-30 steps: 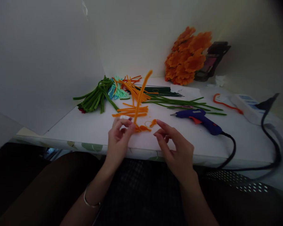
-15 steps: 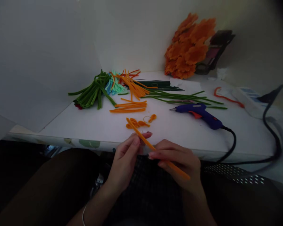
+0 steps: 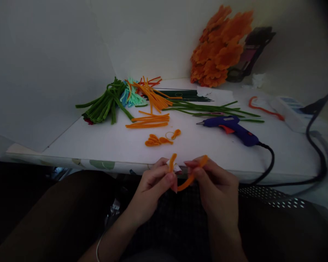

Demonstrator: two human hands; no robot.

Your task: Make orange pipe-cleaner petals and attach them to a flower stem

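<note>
— What has changed since half a second ago?
— The orange pipe cleaner (image 3: 190, 179) was a straight slanted stick between the hands; it is now bent into a U, both ends up

— Who holds it?
— Both. The left hand (image 3: 153, 182) pinches the left leg between thumb and fingertips, and the right hand (image 3: 215, 182) pinches the right leg the same way. Both grips are closed on it

— And where is it?
— Just off the near edge of the table (image 3: 98, 145), about the middle of that edge, above the person's lap

— What lies on the table, from the left?
— Toward the far left corner, a green bundle (image 3: 104, 103) of pipe cleaners, then teal ones (image 3: 129, 96) touching it, then a loose orange pile (image 3: 153, 96). Nearer the front, cut orange lengths (image 3: 149, 122) lie side by side, and small orange loops (image 3: 157, 141) sit closest to the hands

— Further right?
— Dark wire stems (image 3: 186, 95) near the far edge, long green stems (image 3: 213, 109) running right from the middle, and just in front of them a blue glue gun (image 3: 231, 125), nozzle pointing left. Its black cable (image 3: 270, 160) drops over the near edge

— The far right?
— Orange flowers (image 3: 221, 47) stand against the wall at the far edge, a red-orange strand (image 3: 262, 109) lies beyond the gun, and a power strip (image 3: 295, 112) sits by the right edge
</note>
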